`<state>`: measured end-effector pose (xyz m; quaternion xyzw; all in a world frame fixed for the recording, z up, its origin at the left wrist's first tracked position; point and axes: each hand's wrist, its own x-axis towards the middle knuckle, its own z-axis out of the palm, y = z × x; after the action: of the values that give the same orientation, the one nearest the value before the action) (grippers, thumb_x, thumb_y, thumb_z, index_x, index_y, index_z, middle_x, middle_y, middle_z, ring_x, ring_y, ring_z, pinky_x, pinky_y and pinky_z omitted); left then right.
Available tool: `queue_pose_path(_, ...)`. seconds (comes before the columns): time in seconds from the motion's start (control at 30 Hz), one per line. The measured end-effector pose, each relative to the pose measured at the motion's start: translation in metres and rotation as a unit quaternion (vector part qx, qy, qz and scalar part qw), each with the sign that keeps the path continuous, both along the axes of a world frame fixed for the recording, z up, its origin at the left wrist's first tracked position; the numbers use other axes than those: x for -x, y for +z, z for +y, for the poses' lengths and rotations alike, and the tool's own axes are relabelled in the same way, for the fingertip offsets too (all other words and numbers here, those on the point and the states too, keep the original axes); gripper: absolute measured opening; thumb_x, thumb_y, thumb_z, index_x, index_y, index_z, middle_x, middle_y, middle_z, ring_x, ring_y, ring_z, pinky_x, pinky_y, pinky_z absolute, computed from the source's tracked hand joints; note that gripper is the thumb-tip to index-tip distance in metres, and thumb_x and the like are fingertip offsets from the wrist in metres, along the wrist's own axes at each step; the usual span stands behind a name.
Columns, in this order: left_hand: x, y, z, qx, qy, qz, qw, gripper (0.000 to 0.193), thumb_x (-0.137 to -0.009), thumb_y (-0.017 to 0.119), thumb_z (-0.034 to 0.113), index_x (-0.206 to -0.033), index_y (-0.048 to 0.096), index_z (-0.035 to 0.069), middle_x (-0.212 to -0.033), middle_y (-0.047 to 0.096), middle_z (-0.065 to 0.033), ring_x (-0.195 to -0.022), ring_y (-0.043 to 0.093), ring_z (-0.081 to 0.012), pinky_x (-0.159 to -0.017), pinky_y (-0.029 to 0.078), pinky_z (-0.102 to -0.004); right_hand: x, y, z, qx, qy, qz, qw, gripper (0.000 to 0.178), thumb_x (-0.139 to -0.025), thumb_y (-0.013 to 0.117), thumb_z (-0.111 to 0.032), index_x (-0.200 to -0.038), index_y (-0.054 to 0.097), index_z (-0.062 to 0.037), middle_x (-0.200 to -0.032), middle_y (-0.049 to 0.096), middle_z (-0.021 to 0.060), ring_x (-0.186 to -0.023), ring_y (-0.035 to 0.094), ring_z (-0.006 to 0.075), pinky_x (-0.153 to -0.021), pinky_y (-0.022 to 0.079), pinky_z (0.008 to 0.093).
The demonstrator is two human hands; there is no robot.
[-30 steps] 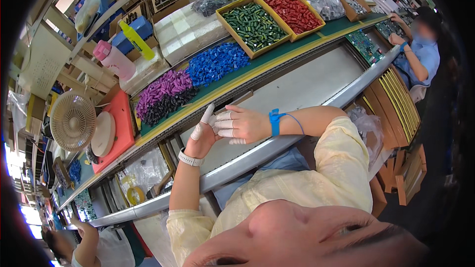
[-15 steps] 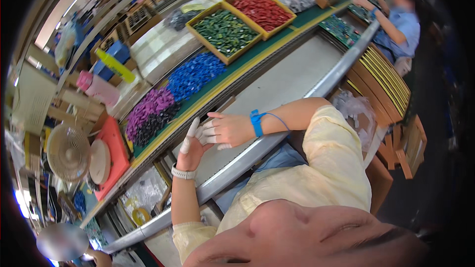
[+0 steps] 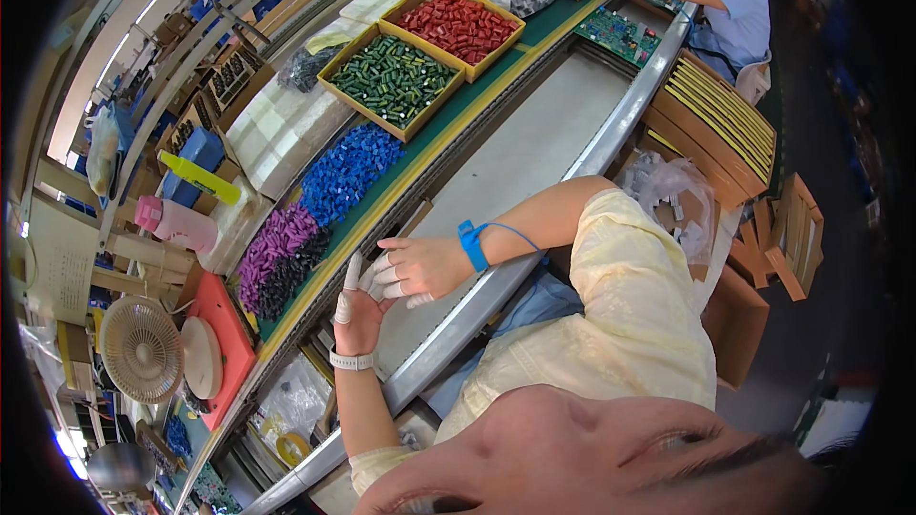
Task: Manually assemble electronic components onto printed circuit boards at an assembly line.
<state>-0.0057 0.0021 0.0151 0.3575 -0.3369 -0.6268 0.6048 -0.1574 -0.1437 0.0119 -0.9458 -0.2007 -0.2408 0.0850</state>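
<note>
Together, two hands (image 3: 434, 265), one white wristband (image 3: 350, 361)

left grip (image 3: 360, 320): fingers (image 3: 352, 273) extended | right grip (image 3: 427, 267): overlapping it, elbow (image 3: 593, 193) bent

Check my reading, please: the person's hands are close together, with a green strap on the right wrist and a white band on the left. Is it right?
In the head view, the strap is blue, not green. The rest holds: left hand and right hand are close together, strap on the right wrist, white band on the left.
</note>
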Motion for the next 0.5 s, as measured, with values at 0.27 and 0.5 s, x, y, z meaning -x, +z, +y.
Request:
queue_pose_path(0.27,0.0003,0.0016,0.0015,-0.006,0.001,-0.007,1.0,0.086,-0.077,0.054,0.057,-0.141,0.016,0.014,-0.138,0.033,-0.0111,-0.118,0.043,-0.0258,-0.094,0.037,-0.0412,-0.0003,0.0012,0.0013,0.0,0.001,0.015,1.0,0.045,-0.075,0.062,-0.032,-0.115,0.054,-0.0105,-0.118,0.051,0.0077,-0.113,0.045,0.0261,-0.103,0.021,0.0517)
queue_pose_path(0.5,0.0014,0.0003,0.0018,-0.012,0.002,-0.013,1.0,0.091,-0.075,0.055,0.058,-0.141,0.014,0.011,-0.137,0.033,-0.0101,-0.12,0.041,-0.0263,-0.095,0.037,-0.0437,-0.0041,-0.0012,0.0017,-0.011,0.003,-0.039,0.999,0.039,-0.075,0.063,-0.03,-0.108,0.057,-0.0113,-0.119,0.051,0.005,-0.114,0.042,0.0234,-0.102,0.023,0.0498)
